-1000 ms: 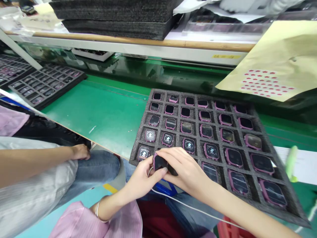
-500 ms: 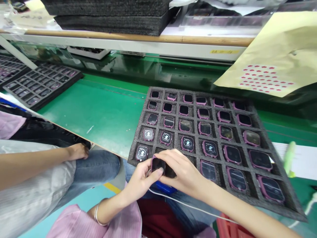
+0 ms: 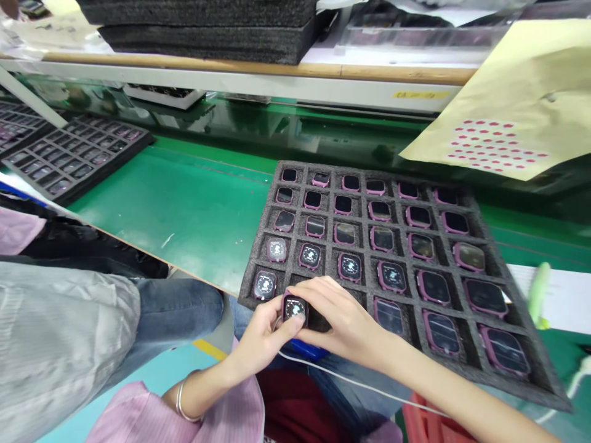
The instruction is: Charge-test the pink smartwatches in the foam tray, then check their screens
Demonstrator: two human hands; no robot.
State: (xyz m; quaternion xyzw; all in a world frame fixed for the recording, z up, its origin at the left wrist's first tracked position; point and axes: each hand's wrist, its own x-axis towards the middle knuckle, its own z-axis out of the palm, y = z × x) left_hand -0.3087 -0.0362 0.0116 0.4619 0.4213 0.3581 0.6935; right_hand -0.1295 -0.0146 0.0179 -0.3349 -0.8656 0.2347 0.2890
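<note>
Between my hands, over the near edge of the foam tray (image 3: 392,247), is a smartwatch (image 3: 294,306) with a pink-purple case and a lit watch face. My left hand (image 3: 268,332) grips its lower left side, thumb on the front near the bottom of the screen. My right hand (image 3: 335,320) closes on its upper right edge, fingers along the case. A white cable (image 3: 332,372) runs from beneath my left hand toward the right; its end is hidden. Nearby in the tray, another lit smartwatch (image 3: 265,285) sits in its compartment, and several more lie in rows, most with dark screens.
A second foam tray of watches (image 3: 78,154) lies at the left on the green bench (image 3: 184,197). A yellow paper sheet (image 3: 517,104) hangs from the shelf edge (image 3: 277,80). A seated person's leg (image 3: 180,314) is at the left. A red container (image 3: 429,421) stands below.
The held watch's screen has gone from dark to a lit face. My hands have hardly moved. The neighbouring person's arm has left the view at the left.
</note>
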